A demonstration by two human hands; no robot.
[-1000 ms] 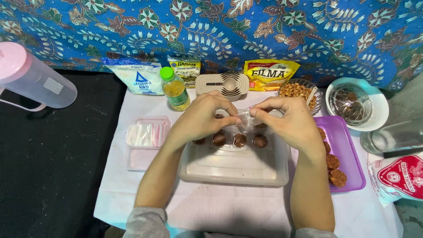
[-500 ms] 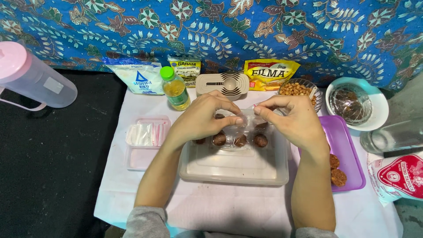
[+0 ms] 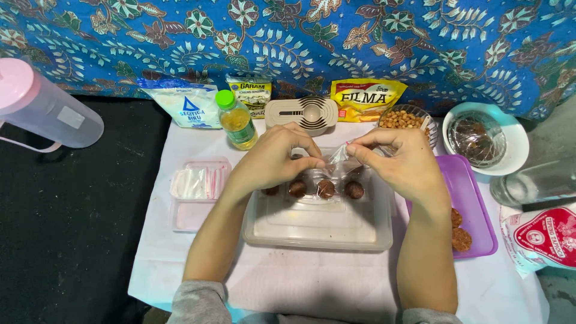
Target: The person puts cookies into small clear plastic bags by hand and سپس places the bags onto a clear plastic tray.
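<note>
Both hands, left (image 3: 270, 159) and right (image 3: 403, 163), pinch a small clear bag (image 3: 337, 157) over the balls (image 3: 326, 189) in the tub (image 3: 318, 231). A loose pinch could drop it onto them.

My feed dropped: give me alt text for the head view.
Left hand and right hand pinch a small clear plastic bag above a clear rectangular plastic tray holding round brown balls; a purple rectangular tray lies alongside.
</note>
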